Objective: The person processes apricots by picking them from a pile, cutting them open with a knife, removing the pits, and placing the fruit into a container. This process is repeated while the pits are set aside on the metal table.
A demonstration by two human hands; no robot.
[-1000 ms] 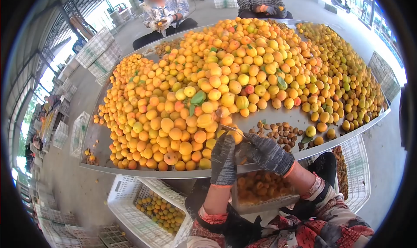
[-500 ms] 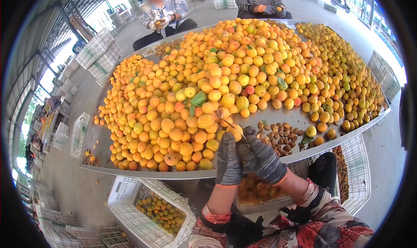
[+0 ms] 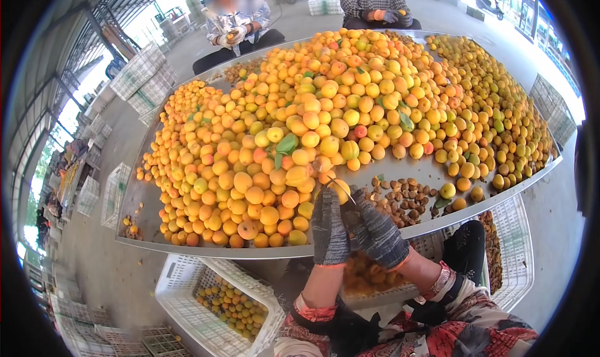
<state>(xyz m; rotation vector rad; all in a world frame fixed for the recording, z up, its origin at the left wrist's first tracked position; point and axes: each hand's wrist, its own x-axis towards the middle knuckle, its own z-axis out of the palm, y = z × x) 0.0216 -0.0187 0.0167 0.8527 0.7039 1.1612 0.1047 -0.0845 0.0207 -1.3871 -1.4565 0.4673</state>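
Both my hands wear dark grey knit gloves with orange cuffs and meet over the front edge of the metal table. My left hand (image 3: 330, 232) is closed at the lower left of an apricot (image 3: 339, 191), gripping it. My right hand (image 3: 379, 233) pinches a thin, curved metal tool (image 3: 350, 196) against the fruit's right side; its handle is hidden in the glove. Just beyond the hands rises a large heap of apricots (image 3: 262, 163), with a green leaf (image 3: 287, 144) on it. To the right of my right hand lies a pile of brown pits (image 3: 403, 201).
The metal table's rim (image 3: 219, 253) runs in front of me. Below it stand a white crate (image 3: 178, 282) of greenish apricots, a container of orange fruit (image 3: 372, 272), and another white crate (image 3: 515, 251) at right. Two people (image 3: 234, 19) sit across, also handling fruit.
My hands have shifted slightly down, drawing closer together around the apricot, and the thin tool has moved a little with them. The view has shifted slightly.
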